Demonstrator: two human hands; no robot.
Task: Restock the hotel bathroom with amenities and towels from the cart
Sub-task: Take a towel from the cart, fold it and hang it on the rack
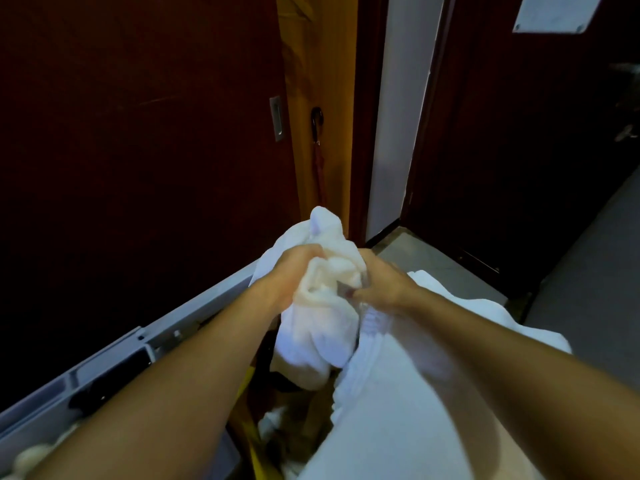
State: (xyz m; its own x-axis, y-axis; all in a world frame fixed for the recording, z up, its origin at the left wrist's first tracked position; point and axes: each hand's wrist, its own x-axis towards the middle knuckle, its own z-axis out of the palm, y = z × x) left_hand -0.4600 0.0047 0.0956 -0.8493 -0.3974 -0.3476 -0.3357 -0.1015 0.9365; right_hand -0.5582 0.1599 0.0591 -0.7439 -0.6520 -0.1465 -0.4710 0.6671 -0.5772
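Both hands, the left hand (291,271) and the right hand (384,289), grip a bunched white towel (318,327) above the grey cart (194,306), which holds more white towels (398,393).

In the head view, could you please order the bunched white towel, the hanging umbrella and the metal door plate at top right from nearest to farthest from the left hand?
1. Bunched white towel, gripped by the left hand.
2. Umbrella, hanging above.
3. Metal plate, far upper right.
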